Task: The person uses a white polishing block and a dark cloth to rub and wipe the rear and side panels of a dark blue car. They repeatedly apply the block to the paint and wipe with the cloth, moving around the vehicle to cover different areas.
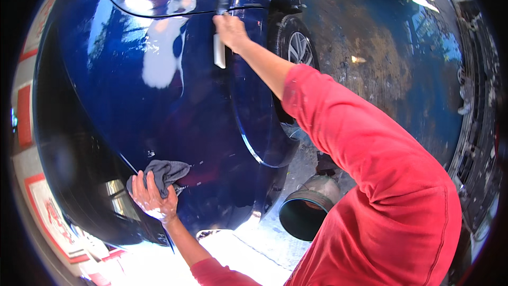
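Observation:
A dark blue car body with a glossy surface fills the left and middle of the view. My left hand presses a crumpled grey cloth against its lower panel, and whitish wet suds or glare show at the wrist. Farther up, my right hand grips a long pale tool, possibly a sanding block, beside a panel seam. Motion blurs that hand and the tool's dark far end. Left of it, a whitish patch lies on the panel; I cannot tell whether it is reflection or coating.
A car wheel stands right of the panel. On the floor near my body is a dark-mouthed bucket. Stained blue-grey floor stretches right, towards cluttered dark items. Red-framed panels line the left side.

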Demonstrator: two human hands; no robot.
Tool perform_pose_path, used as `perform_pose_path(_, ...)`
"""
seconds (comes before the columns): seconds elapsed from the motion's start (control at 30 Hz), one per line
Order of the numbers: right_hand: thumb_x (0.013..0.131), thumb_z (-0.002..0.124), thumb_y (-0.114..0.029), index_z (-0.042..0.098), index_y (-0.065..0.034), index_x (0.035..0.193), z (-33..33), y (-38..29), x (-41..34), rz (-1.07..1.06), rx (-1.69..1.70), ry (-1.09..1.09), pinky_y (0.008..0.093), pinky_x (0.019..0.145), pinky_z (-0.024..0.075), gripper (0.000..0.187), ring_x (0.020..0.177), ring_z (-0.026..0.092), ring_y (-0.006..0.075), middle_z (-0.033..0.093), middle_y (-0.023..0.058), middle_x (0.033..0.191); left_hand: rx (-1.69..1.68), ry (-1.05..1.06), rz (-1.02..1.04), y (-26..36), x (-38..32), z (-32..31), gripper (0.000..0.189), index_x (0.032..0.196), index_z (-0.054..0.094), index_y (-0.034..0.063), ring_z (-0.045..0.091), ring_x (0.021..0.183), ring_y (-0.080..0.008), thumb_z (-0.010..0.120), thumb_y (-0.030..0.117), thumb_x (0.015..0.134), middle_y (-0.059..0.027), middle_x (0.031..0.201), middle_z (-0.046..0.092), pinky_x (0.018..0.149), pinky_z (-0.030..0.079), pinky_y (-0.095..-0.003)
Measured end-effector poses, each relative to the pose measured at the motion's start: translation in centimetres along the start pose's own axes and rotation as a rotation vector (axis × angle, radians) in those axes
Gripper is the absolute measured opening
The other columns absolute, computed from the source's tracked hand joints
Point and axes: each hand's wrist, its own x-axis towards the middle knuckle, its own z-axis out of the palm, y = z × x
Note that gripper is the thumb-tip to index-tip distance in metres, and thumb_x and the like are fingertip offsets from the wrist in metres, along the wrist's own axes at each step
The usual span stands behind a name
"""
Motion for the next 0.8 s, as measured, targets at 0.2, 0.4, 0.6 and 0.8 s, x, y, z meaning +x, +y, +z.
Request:
perform_pose_path(0.2, 0.101, 0.062, -0.027, 0.066, -0.0002, 0.117, -8.2, 0.2, 0.4, 0.766, 1.268, -0.202, 0.0565, 0.099, 0.0571, 0.032, 0.101, 0.071, 0.0363, 0.069, 0.0179, 0.110, 0.004, -0.080, -0.265, 4.7, 1.5, -1.3, 0.048, 0.123, 0.073, 0.0043, 0.057, 0.140, -0.0428, 0.071, -0.001, 0.076, -0.0166, 0.139, 0.068, 0.118, 0.045, -0.0575)
perform_pose_path(0.4, 0.098, 0.066, -0.029, 0.071, 0.0001, 0.114, -20.1, 6.8, 0.8, 0.789, 1.471, -0.333, 0.0557, 0.100, 0.0600, 0.033, 0.103, 0.075, 0.0376, 0.076, 0.0206, 0.111, -0.418, -0.241, -0.643, 14.7, -6.4, -3.4, 0.037, 0.109, 0.076, 0.0002, 0.067, 0.120, -0.0413, 0.066, 0.002, 0.073, -0.0188, 0.121, 0.074, 0.109, 0.051, -0.0536)
perform_pose_path(0.6, 0.103, 0.059, -0.034, 0.053, 0.0072, 0.152, -36.4, 12.8, -0.4, 0.782, 1.214, -0.253, 0.0733, 0.115, 0.0473, 0.064, 0.134, 0.064, 0.0523, 0.061, 0.0352, 0.149, -0.818, -0.738, -1.588, 32.7, -25.2, -5.3, 0.047, 0.117, 0.078, -0.0007, 0.072, 0.102, -0.0272, 0.080, 0.023, 0.076, -0.0121, 0.107, 0.078, 0.097, 0.056, -0.0416)
perform_pose_path(0.8, 0.106, 0.057, -0.038, 0.065, 0.0044, 0.136, -51.6, 12.8, -6.7, 0.816, 0.679, -0.171, 0.0523, 0.095, 0.0645, 0.052, 0.109, 0.078, 0.0420, 0.077, 0.0265, 0.122, -0.944, -1.071, -1.889, 49.4, -37.4, -1.1, 0.055, 0.129, 0.077, -0.0007, 0.075, 0.096, -0.0284, 0.084, 0.019, 0.078, -0.0183, 0.113, 0.079, 0.088, 0.058, -0.0427)
